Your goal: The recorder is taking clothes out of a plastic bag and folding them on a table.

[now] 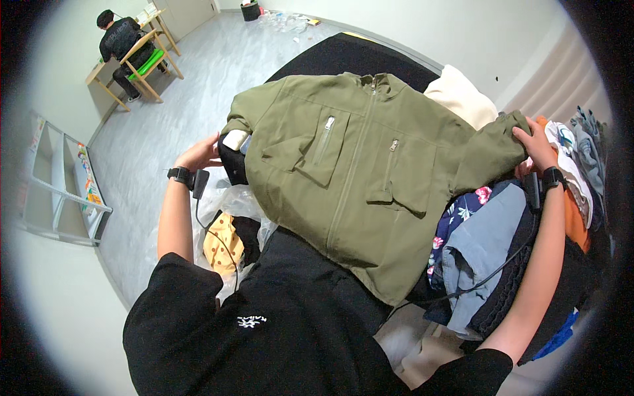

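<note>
In the head view, an olive-green zip jacket (409, 171) is held with its front upward, its collar lying toward the far edge of the black-covered worktop (350, 56) and its hem toward the wearer's black T-shirt (284, 284). Two chest pockets with silver zip pulls are shown on it. The end of the jacket's sleeve at the picture's right is gripped by the right hand (539, 146), the thumb being laid over the cloth. The left hand (200, 153) is placed just beside the opposite sleeve end, at a black fabric item (232, 165); its fingertips are partly hidden, so whether anything is gripped cannot be told. A dark strap with a cabled device is worn on each wrist.

Beyond the jacket, a cream-coloured cloth (459, 96) is seen near the worktop's far edge. To the right, a navy floral garment (456, 221), a blue-grey garment (485, 241) and an orange garment (576, 214) are heaped. Below the left hand, a yellow dotted cloth (223, 244) is contained in a clear plastic bag (208, 201). At the upper left, a wooden chair with a green seat (150, 63) is occupied by another person (122, 43).
</note>
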A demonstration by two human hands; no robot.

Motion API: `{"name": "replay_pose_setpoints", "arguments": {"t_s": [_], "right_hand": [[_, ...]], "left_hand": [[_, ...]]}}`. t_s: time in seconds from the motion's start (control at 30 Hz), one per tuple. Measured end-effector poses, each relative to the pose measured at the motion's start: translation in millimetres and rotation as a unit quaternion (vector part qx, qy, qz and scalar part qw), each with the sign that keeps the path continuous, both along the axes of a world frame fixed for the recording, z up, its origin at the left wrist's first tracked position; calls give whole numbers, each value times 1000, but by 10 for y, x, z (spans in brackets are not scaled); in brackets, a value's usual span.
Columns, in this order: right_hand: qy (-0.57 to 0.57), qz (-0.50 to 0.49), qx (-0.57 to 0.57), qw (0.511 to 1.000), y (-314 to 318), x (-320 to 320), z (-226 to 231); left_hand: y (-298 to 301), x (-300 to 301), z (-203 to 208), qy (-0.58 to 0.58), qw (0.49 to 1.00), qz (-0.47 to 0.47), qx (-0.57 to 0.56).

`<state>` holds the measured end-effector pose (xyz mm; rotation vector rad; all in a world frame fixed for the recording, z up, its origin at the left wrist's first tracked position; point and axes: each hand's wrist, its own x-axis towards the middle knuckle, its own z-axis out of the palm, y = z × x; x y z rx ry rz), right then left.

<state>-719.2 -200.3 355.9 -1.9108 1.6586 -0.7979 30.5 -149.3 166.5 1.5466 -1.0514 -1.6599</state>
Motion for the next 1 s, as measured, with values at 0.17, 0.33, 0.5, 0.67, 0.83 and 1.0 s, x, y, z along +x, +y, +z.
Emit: {"name": "replay_pose_setpoints", "arguments": {"t_s": [0.17,0.33,0.5,0.67,0.83,1.0], "right_hand": [[25,-5,-2,1000,-26,-29,-8],[36,-6,-5,999,-5,-11,16],[36,11,1,999,-1,-3,28],[36,2,0,999,-22,-22,-4],[45,2,-19,999,7,19,14],[27,-4,-11,1000,58,75,48]], "left_hand": [[-87,-128,94,75,993,76,-50],[-294,-46,79,99,989,98,-41],[-309,-48,49,80,985,71,-135],[-309,-183,340,-19,968,124,-215],[-409,-257,669,-109,898,154,-398],[-512,-476,1274,-202,840,110,-491]]}}
